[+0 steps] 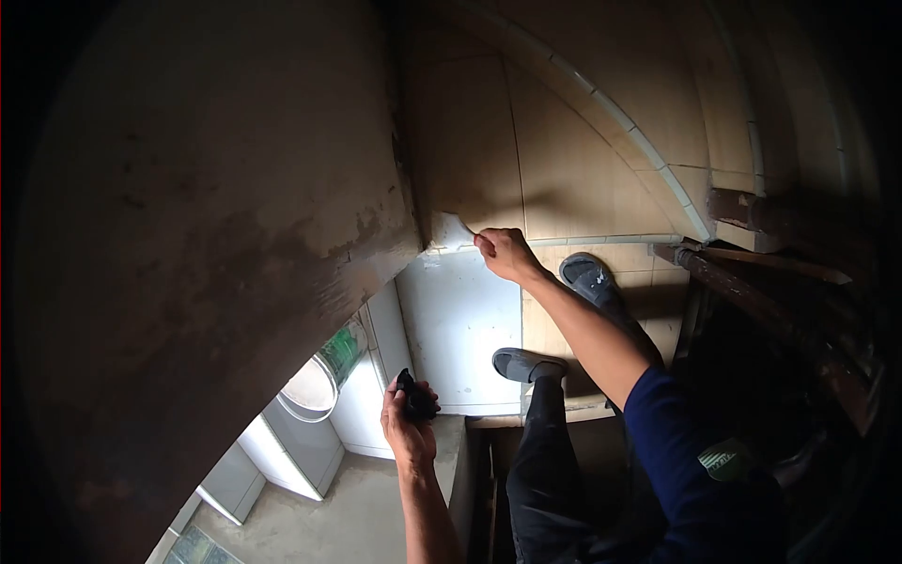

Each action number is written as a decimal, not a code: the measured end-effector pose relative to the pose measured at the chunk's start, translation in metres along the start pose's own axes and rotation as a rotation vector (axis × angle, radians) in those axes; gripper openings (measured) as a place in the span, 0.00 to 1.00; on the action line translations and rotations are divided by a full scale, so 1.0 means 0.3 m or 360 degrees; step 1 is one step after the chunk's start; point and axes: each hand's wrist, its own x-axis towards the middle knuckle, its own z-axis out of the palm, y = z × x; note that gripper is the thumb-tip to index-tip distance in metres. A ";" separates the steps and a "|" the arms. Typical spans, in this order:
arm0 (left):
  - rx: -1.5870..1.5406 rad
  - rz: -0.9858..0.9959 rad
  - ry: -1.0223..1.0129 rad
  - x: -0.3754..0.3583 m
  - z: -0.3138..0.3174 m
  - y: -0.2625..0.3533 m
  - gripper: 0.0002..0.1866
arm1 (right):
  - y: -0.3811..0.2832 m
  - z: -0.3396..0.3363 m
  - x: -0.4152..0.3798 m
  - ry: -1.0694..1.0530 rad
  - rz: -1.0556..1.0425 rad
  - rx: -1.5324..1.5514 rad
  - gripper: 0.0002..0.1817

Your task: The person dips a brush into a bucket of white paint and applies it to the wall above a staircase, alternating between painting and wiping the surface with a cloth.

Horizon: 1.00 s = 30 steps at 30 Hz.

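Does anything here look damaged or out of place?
Yes. The wall on the left is stained, with its surface flaking along the lower edge. Where it meets the tiles, a white strip curls away, pinched by the right hand. The left hand holds a small black object.

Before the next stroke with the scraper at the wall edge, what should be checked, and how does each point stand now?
1. Right hand has a firm grip on the scraper: ok.
2. Blade meets the wall at its lower edge: ok.
3. Left hand keeps hold of the dark object: ok.
4. Both feet, in grey shoes, are planted: ok, though what they stand on is unclear.
5. Filler on the blade: cannot tell.
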 end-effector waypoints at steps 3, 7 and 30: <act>0.0028 -0.0037 0.0063 -0.010 -0.020 -0.045 0.20 | 0.041 0.157 0.076 0.0110 -0.0113 0.0026 0.07; -0.0010 -0.0060 0.0050 -0.017 -0.035 -0.069 0.19 | 0.059 0.324 0.044 0.0045 0.0021 0.0053 0.07; 0.0078 -0.0168 0.0065 -0.003 0.044 -0.080 0.16 | -0.045 0.079 0.284 0.0056 -0.0065 -0.0098 0.08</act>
